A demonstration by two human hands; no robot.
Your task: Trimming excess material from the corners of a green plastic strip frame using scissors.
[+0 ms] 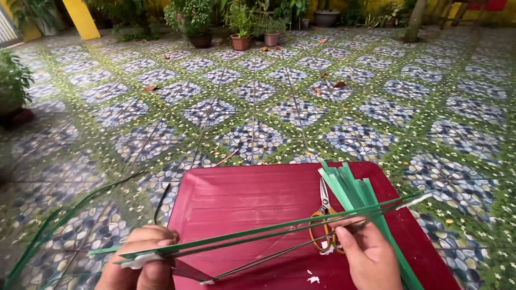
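**Leaf strip held taut over the red tray**

From my remote view through the head camera, I see my left hand [141,258] low at the bottom edge, fingers curled narrow around the near end of a long green leaf strip [269,231], with a bit of white material pinched under the fingers. A small dark blade [191,271] pokes out from beneath that hand, its point lying against the thin pale midrib [269,259] that runs alongside the strip. Whether the hand grips the blade itself I cannot tell, since the handle is hidden.

My right hand [368,256] sits further right, fingers closed on the strip and midrib partway along, thumb on top. The strip stretches between both hands and carries on past the right hand toward the tray's right edge, slightly raised above the surface.

Under it all lies a dark red tray [242,196]. On the tray, just beyond my right hand, are scissors with orange handles [325,225], blades pointing away from me, and a bundle of cut green strips [357,193] lying across the right side. Small white scraps dot the tray near the scissors.

Around the tray is a patterned tile floor [258,107], with potted plants [240,32] at the far side and loose green leaves [59,225] lying to my left
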